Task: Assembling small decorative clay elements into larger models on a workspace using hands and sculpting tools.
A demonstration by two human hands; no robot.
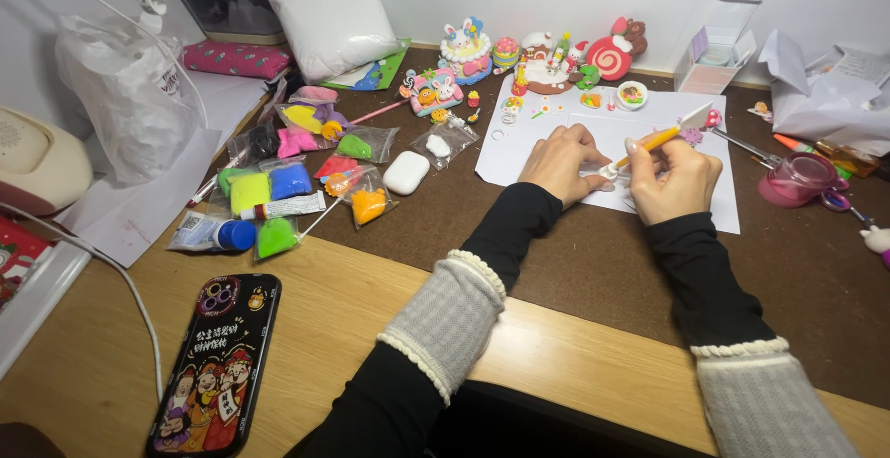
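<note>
Clay, a tiny white piece [607, 172], lies on the white paper sheet [575, 138] at about one o'clock from the frame's middle, pinned under the left hand [559, 163], whose fingers curl down together onto it. It looks soft, light and easily dented, best steadied by its edges. The right hand [674, 178] is closed around a slim yellow modelling tool [649, 144], rigid and smooth, tip touching the piece. Glossy bagged clay colours [278, 189] sit at nine o'clock.
</note>
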